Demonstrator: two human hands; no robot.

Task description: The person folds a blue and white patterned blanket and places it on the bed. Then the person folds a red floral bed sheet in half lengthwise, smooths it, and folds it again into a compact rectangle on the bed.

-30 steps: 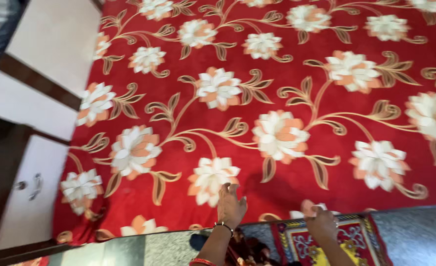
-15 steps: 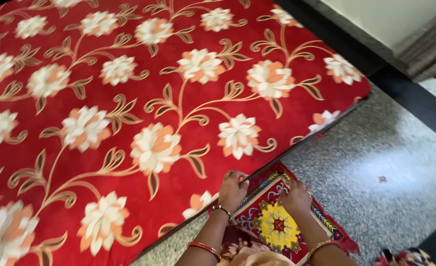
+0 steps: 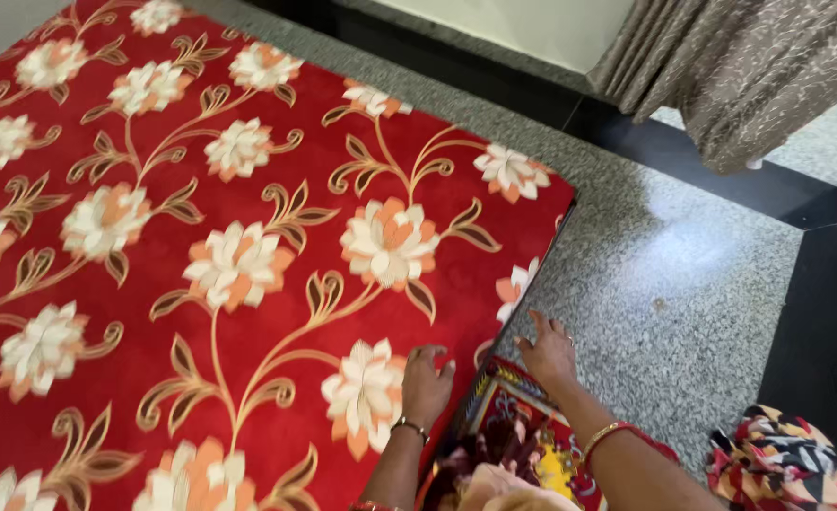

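A red bedsheet [image 3: 248,189] with white and orange flowers covers a mattress that fills the left of the view. My left hand [image 3: 426,383] lies flat on the sheet near its right edge, fingers spread, holding nothing. My right hand [image 3: 548,352] hovers just past that edge, fingers apart, over the grey speckled floor [image 3: 674,284] and the corner of a small patterned red mat [image 3: 513,407]. Both wrists wear bangles.
A grey-brown curtain [image 3: 749,66] hangs at the top right above a black floor border [image 3: 816,312]. A bundle of patterned cloth [image 3: 797,468] lies on the floor at the bottom right. A pale wall runs along the top.
The view has swung to the right, toward the mattress corner, the curtain and the black border. Both hands have stayed at the sheet's edge, and the right hand has lifted off the mat.
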